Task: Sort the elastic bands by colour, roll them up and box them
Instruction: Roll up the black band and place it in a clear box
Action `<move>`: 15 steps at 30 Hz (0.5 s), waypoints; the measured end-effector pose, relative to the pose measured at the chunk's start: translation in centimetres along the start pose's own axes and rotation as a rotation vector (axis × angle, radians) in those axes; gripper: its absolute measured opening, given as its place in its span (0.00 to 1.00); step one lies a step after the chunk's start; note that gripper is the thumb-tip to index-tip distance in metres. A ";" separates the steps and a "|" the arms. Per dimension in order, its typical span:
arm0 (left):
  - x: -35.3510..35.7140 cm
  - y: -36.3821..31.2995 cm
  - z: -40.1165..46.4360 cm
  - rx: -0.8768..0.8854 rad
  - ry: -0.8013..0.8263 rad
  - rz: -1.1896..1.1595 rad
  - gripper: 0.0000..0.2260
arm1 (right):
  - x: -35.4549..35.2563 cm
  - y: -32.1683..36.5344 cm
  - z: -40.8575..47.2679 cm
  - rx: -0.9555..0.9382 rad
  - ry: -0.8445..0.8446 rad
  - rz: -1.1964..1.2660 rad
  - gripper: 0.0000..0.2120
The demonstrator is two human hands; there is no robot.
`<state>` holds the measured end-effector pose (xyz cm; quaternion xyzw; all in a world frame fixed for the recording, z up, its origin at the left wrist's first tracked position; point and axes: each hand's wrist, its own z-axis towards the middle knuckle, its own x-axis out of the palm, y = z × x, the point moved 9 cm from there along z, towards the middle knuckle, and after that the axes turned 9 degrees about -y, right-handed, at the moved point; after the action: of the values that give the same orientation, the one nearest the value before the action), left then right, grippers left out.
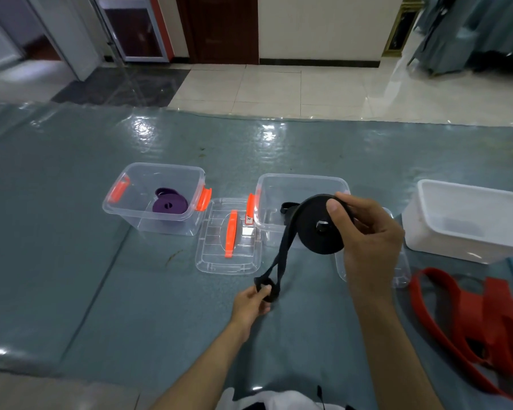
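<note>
From the head camera, the right hand is holding a nearly finished black roll up over the middle clear box, thumb lying across its near face and fingers curling round behind; the left hand is pinching the looped tail of the same black band low over the table, so the unrolled length is hanging slack between the two; the step in hand, as I judge it, is winding in that last stretch, and doing it well means the left hand is feeding the tail under light tension while the right is turning the roll, keeping the two strands flat and stacked edge to edge so the coil is not coning sideways; the thumb should be pressing the outer turn, since the rubber will likely be springing open if released; the roll itself is looking wide, matte and tightly wound with a small open core, and another black piece seems to be lying already inside the box behind it; the left clear box is holding a coiled purple band; a clear lid with an orange handle is lying between the boxes; a white tub is standing at the right, and the red bands are lying loose and unrolled near it.
</note>
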<state>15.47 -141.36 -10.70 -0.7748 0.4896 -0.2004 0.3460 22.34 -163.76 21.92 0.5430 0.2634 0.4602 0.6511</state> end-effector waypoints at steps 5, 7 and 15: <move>-3.5 -1.8 -0.2 0.224 -0.111 0.101 0.09 | -2.0 -2.3 0.5 0.045 -0.161 -0.035 0.06; -5.2 -2.8 -0.5 0.330 -0.161 0.224 0.11 | -2.5 -3.0 0.7 0.069 -0.200 -0.043 0.06; -9.9 -4.3 -1.0 0.504 -0.309 0.319 0.15 | -3.1 -3.7 0.8 0.108 -0.247 0.006 0.06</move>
<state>13.16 -131.62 -6.61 -0.5997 0.4815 -0.1385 0.6240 22.85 -166.82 18.18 0.6307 0.2042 0.3769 0.6470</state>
